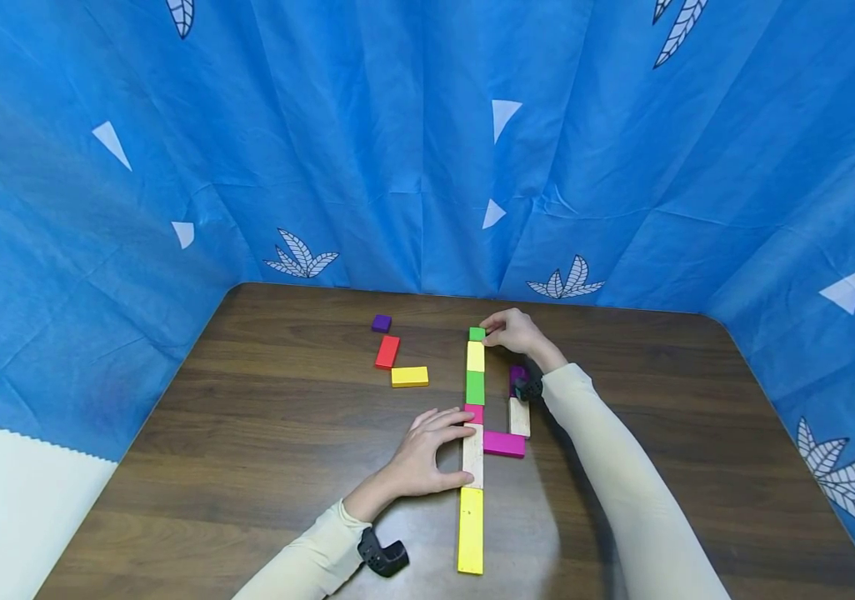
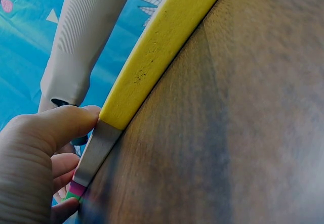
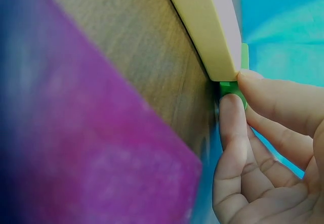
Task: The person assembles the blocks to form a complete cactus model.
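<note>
A straight row of wooden blocks runs away from me on the table. My left hand lies along its left side. Its fingertips touch the pink block and the white block, with the thumb lower on the white one, near the long yellow block. At the row's far end my right hand pinches the small green block. Its thumb is against the corner of the pale yellow block beside it. Between the hands lies a longer green block.
Right of the row, a magenta block meets it sideways; a white block and a purple block, partly hidden by the right wrist, lie beyond. Loose at the left are purple, red and yellow blocks.
</note>
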The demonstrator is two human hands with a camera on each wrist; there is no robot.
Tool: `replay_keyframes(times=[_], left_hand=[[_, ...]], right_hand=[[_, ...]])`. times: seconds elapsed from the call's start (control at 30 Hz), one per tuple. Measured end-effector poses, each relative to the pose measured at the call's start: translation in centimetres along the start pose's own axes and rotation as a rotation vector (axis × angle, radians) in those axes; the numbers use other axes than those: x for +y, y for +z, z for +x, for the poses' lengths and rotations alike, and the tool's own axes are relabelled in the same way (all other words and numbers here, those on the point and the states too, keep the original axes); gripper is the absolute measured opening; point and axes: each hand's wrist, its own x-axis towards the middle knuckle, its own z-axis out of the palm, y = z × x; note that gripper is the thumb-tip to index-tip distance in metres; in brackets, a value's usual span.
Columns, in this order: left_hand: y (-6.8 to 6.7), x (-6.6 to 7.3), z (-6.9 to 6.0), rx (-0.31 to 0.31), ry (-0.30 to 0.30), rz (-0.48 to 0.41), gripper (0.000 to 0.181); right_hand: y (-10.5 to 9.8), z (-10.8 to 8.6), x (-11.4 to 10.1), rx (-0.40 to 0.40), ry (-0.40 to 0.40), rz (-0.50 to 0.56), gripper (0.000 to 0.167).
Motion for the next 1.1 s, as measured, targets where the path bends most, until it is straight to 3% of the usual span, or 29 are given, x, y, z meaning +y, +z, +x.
replay_keyframes(times=[0.63, 0.87, 1.1], left_hand=[[0.0, 0.1, -0.1, 0.0, 0.0, 0.004, 0.058], [0.0, 0.1, 0.0, -0.006, -0.01, 0.0, 0.059], [0.0, -0.1, -0.1, 0.01, 0.014, 0.003, 0.058]], right_hand=[[-0.6, -0.8, 0.1, -0.036, -0.029, 0.006, 0.043], [-2.0, -3.1, 0.6, 0.039, -0.076, 0.036, 0.046], [-2.2, -6.8, 1.7, 0.184, -0.133, 0.008, 0.046]])
